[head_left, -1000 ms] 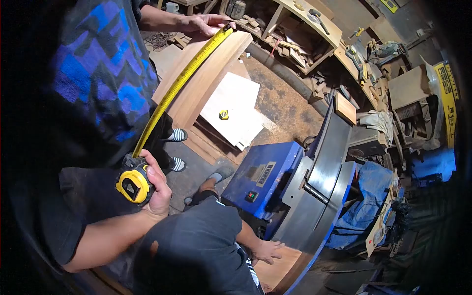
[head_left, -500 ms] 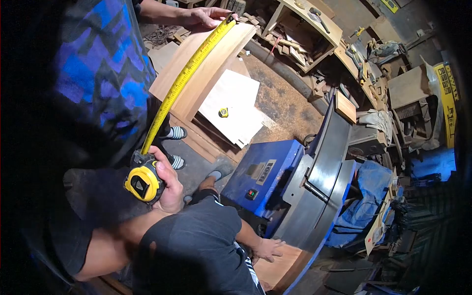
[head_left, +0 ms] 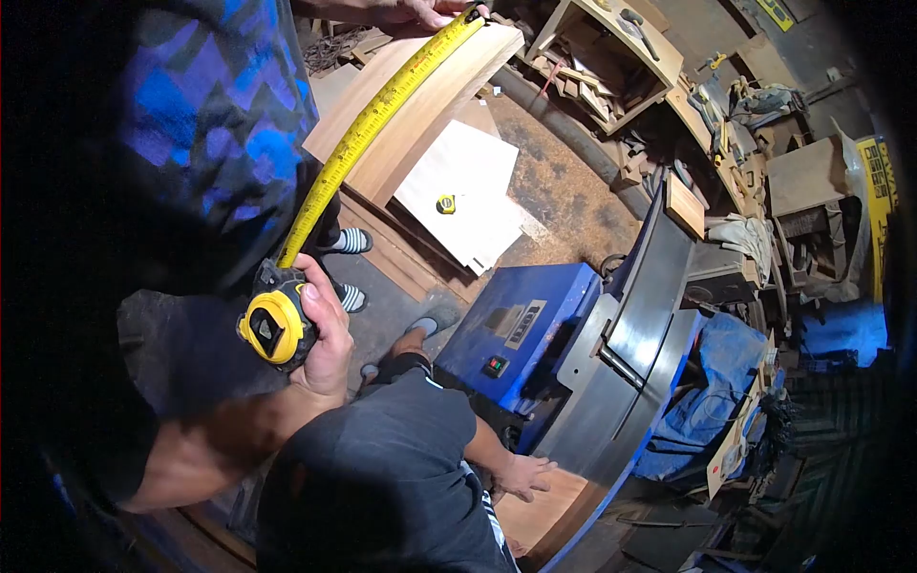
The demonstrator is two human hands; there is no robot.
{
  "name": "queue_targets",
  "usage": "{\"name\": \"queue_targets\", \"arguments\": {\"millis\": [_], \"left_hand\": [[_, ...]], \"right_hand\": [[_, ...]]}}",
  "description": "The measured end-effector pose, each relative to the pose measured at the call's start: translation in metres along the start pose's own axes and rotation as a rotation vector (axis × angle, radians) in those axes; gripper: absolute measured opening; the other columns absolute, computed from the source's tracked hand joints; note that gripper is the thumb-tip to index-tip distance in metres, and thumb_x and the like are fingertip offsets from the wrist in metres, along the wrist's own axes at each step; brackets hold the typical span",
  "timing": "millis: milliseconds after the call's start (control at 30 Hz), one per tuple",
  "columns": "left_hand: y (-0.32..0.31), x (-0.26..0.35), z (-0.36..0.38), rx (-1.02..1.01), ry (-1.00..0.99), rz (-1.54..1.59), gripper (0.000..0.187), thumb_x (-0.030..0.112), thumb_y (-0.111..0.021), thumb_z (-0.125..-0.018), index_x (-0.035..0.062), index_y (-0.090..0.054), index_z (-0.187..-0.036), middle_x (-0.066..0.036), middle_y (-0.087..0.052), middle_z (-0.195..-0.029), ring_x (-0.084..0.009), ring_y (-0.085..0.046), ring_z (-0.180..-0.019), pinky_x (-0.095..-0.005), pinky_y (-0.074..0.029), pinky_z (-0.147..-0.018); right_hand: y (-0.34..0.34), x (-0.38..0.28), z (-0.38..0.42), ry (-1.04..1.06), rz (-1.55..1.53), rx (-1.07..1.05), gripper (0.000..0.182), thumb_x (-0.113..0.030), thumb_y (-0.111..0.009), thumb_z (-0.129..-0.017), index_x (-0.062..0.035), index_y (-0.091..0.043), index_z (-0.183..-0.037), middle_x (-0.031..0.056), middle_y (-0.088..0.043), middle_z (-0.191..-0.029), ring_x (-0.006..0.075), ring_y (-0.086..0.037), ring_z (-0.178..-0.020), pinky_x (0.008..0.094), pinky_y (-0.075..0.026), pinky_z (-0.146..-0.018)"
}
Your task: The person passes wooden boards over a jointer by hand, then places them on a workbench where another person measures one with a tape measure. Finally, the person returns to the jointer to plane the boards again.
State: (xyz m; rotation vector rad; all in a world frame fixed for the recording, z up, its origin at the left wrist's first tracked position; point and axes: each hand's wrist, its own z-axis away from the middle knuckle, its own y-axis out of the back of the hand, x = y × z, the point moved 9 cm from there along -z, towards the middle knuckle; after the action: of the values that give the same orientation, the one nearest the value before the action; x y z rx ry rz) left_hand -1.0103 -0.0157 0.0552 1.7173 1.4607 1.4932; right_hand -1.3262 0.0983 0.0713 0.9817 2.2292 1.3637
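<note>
My right hand (head_left: 327,329) is wrapped round the case of a yellow and black tape measure (head_left: 277,328). The yellow blade (head_left: 358,134) runs out from it in a bow, up over a wide pale wooden board (head_left: 406,143). At the board's far upper end, my left hand (head_left: 425,11) pinches the blade's tip near the edge; the top of the frame cuts this hand off partly. Beneath the board lie white sheets (head_left: 458,181) with a second, small tape measure (head_left: 446,204) on them.
A co-worker in a dark shirt (head_left: 382,458) bends close by my right arm, a hand (head_left: 525,476) flat on a wood piece (head_left: 544,516) on a blue jointer (head_left: 516,325) with a long metal bed (head_left: 635,334). Shelves of offcuts (head_left: 583,81) line the far side.
The view has shifted, so the board and jointer sit further right. My left hand is nearer the top edge. Both hands keep their hold on the tape measure.
</note>
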Motion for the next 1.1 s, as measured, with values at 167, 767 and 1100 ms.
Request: {"name": "queue_targets", "arguments": {"millis": [167, 767, 1100], "left_hand": [[-0.004, -0.001, -0.003, -0.009, -0.001, 0.010, 0.089, 0.073, -0.079, -0.054, 0.0306, -0.065, -0.131, -0.017, -0.036, -0.155, -0.0635, -0.014, -0.142, -0.0705, -0.023, -0.111], [-0.017, -0.007, -0.007, 0.129, -0.029, -0.053, 0.083, 0.083, -0.073, -0.050, 0.0332, -0.071, -0.116, -0.013, -0.044, -0.147, -0.0652, -0.023, -0.137, -0.0704, -0.026, -0.106], [-0.012, -0.005, -0.004, 0.192, -0.033, -0.022, 0.079, 0.074, -0.079, -0.046, 0.0275, -0.071, -0.109, -0.017, -0.044, -0.145, -0.0654, -0.025, -0.136, -0.0712, -0.028, -0.105]], "right_hand": [[0.000, 0.002, -0.002, -0.003, 0.004, -0.031, 0.032, -0.023, -0.059, -0.095, 0.0033, -0.069, -0.110, 0.0255, -0.069, -0.103, 0.0424, -0.066, -0.092, 0.0527, -0.053, -0.078], [-0.005, -0.013, -0.007, -0.031, -0.004, -0.136, 0.032, -0.023, -0.058, -0.096, 0.0039, -0.069, -0.110, 0.0265, -0.069, -0.105, 0.0428, -0.067, -0.093, 0.0523, -0.053, -0.078], [-0.016, -0.022, 0.009, -0.134, -0.041, -0.184, 0.033, -0.023, -0.057, -0.096, 0.0043, -0.069, -0.109, 0.0270, -0.069, -0.106, 0.0430, -0.067, -0.093, 0.0522, -0.054, -0.078]]}}
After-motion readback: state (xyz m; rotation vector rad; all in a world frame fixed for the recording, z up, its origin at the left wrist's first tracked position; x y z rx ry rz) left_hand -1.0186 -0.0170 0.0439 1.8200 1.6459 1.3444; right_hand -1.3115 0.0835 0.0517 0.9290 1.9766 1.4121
